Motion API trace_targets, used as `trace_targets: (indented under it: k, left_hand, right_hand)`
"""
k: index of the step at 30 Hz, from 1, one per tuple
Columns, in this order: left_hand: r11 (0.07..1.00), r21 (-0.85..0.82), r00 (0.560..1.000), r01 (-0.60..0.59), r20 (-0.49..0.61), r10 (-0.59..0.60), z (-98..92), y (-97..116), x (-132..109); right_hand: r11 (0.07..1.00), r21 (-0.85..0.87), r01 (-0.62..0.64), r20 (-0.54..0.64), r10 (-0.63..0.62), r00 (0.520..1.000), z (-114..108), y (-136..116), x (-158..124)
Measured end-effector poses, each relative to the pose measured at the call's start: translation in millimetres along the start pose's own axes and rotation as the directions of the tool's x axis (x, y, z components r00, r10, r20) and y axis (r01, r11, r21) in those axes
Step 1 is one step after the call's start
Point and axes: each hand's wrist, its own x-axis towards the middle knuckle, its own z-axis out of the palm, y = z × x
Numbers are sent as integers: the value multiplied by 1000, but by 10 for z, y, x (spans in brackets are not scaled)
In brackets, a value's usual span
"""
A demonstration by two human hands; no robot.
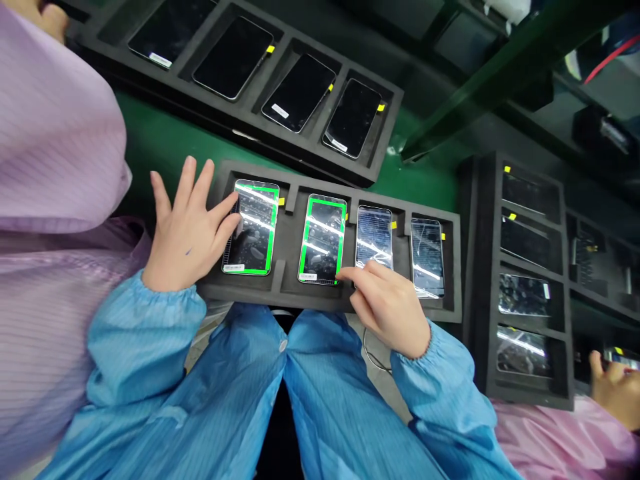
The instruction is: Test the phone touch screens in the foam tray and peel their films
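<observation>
1. Tray, dark and long, lies across the center of the frame on a green desk, with four phones face up in a row.
2. The leftmost phone, left of center, shows a bright green band along its top, right and bottom edges. A white label sits at its lower left, and a yellow tab sticks out at its upper right.
3. The left hand reaches in from the left of the frame, its grip apart and clamped on nothing; the index finger and thumb extend over that phone's left edge.
4. The second phone, at the center, has a green band around most of its screen, down to the lower right corner.
5. The right hand, right of center, sets its index fingertip at that corner. Its other fingers are bent and partly hidden, so I cannot tell whether the grip is apart or together.
6. This hand covers the lower part of the third phone; the fourth phone, farther right, carries white glare.
7. The upper tray, at top left and center, holds dark-screened phones.
8. The side tray, at right, holds four more.
9. A purple sleeve fills the left edge; a co-worker's hand appears at lower right.
</observation>
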Motion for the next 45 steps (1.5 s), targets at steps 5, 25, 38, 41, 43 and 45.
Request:
trace_targets:
  k: [5,25,38,41,43,45]
  left_hand:
    - [997,68,999,-30,42,27,-26,35,-317]
    - [988,59,989,-143,-23,144,-18,52,-1179]
    - [997,31,994,-74,-82,76,108,-23,-1144]
    - [993,18,985,-117,-128,119,91,-48,-1155]
    - [993,16,982,-116,-150,117,59,-45,-1152]
    - [997,34,992,-70,-105,74,22,-24,-1140]
  right_hand:
    - [999,31,-37,-21,38,999,16,63,-74]
    - [956,268,-122,-117,158,981,271,102,-224]
    - [938,307,-159,-266,246,932,495,172,-220]
    - [938,312,-151,-266,239,934,487,172,-219]
    - [938,313,-147,-267,236,934,483,170,-219]
    - [937,316,-151,-262,239,935,481,166,-217]
